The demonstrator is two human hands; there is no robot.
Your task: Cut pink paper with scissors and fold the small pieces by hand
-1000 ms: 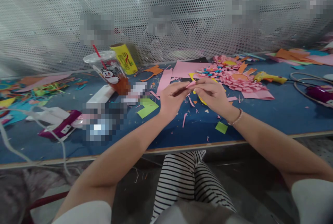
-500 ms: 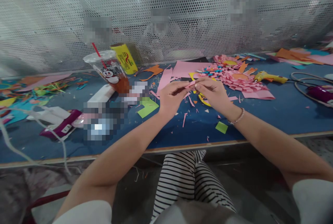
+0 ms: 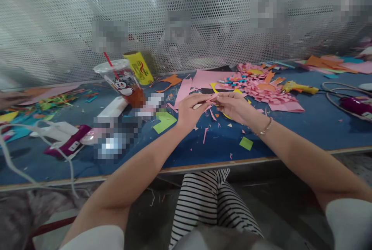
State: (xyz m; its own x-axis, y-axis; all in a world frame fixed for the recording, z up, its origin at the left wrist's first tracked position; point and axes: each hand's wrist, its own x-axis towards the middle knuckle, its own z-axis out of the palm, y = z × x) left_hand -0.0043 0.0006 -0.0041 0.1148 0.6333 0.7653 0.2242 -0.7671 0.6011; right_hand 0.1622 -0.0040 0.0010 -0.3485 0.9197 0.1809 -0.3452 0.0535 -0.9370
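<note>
A small piece of pink paper (image 3: 213, 98) is pinched between the fingertips of both hands above the middle of the table. My left hand (image 3: 190, 110) closes on its left end with thumb and forefinger. My right hand (image 3: 234, 107) grips the other end, fingers bent together. Much of the piece is hidden by the fingers. Behind the hands lie larger pink sheets (image 3: 207, 77) and pink fringed paper flowers (image 3: 263, 91). Yellow scissor handles or a yellow loop, partly covered, show beneath my right hand.
A yellow glue gun (image 3: 300, 87) lies at right near a purple power strip (image 3: 356, 105). Left stand a drink cup (image 3: 123, 83) with a straw and a yellow can (image 3: 139, 68). Another purple power strip (image 3: 68, 141) with white cables, green paper (image 3: 164, 121) and scraps lie nearer.
My right hand has turned, its fingers now lying more over the pink paper, and both hands have dropped slightly. At the far left edge, another person's hand has come into view.
</note>
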